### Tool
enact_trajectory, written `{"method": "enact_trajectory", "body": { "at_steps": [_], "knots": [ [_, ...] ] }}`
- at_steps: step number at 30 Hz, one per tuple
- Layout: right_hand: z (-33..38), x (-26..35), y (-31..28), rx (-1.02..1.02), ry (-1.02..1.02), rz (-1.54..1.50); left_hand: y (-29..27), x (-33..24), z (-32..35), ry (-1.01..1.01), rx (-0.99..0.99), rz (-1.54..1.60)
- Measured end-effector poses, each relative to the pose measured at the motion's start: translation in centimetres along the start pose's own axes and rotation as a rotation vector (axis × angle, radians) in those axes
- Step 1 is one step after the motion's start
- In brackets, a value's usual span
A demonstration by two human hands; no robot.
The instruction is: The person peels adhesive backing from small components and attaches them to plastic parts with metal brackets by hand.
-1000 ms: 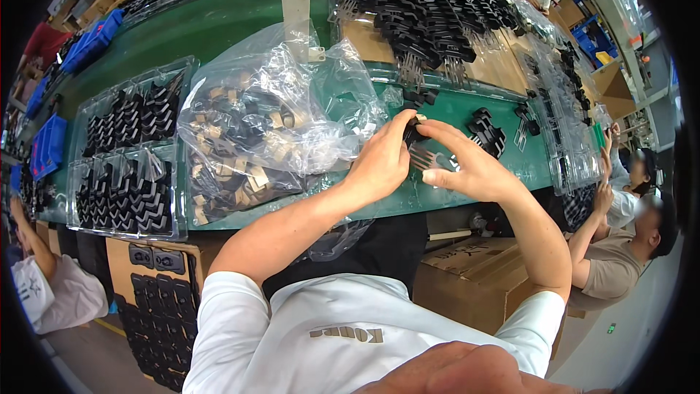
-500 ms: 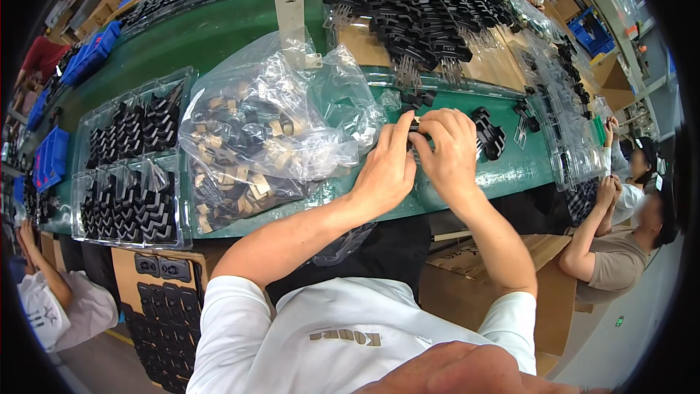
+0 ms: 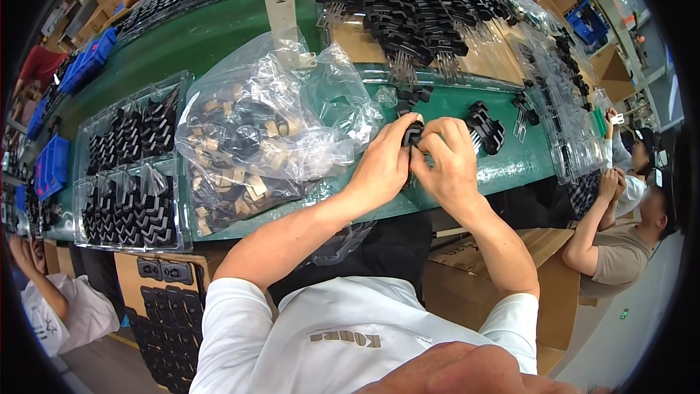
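Over the green table (image 3: 350, 201), my left hand (image 3: 385, 157) grips a small black plastic part (image 3: 413, 133) between thumb and fingers. My right hand (image 3: 446, 160) has its fingertips pinched together against the part's right side. Whatever lies inside that pinch is hidden. Just beyond my hands are a few loose black pieces (image 3: 413, 95). Right of them lies a cluster of black parts with metal prongs (image 3: 485, 128). Close to my left forearm rests a clear plastic bag (image 3: 251, 131) full of black and tan pieces.
Clear trays (image 3: 131, 168) with rows of black parts sit at left. A large pile of black pronged parts (image 3: 419, 11) covers cardboard at the back. Stacked clear trays (image 3: 558, 117) line the right. A white post (image 3: 281, 0) rises behind the bag. Co-workers sit around.
The black part now shows more plainly between my hands, turned more upright. My right hand has shifted slightly down, its fingers curled more tightly.
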State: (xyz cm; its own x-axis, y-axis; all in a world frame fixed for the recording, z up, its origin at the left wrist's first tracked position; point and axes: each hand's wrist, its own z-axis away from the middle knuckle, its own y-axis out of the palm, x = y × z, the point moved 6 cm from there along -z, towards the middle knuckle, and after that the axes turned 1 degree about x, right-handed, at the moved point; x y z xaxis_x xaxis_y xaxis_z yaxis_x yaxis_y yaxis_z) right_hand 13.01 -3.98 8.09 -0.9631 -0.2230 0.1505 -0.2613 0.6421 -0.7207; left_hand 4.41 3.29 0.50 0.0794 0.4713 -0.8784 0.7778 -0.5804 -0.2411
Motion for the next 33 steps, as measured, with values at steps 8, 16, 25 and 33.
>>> {"method": "enact_trajectory", "body": {
  "at_steps": [8,16,25,33],
  "knots": [
    [0.5,0.5,-0.8,0.076,-0.02,0.053,0.4,0.0,-0.1,-0.01,0.091,0.061],
    [1.1,-2.1,-0.7,0.044,0.238,-0.156,0.5,-0.8,0.1,-0.39,0.235,0.367],
    [0.8,2.3,-3.4,0.001,0.032,-0.086,-1.0,1.2,-1.2,-0.254,0.082,0.323],
    [1.1,-3.4,-5.8,0.012,0.533,-0.347,0.7,1.5,0.1,-0.546,0.15,0.723]
  ]
}}
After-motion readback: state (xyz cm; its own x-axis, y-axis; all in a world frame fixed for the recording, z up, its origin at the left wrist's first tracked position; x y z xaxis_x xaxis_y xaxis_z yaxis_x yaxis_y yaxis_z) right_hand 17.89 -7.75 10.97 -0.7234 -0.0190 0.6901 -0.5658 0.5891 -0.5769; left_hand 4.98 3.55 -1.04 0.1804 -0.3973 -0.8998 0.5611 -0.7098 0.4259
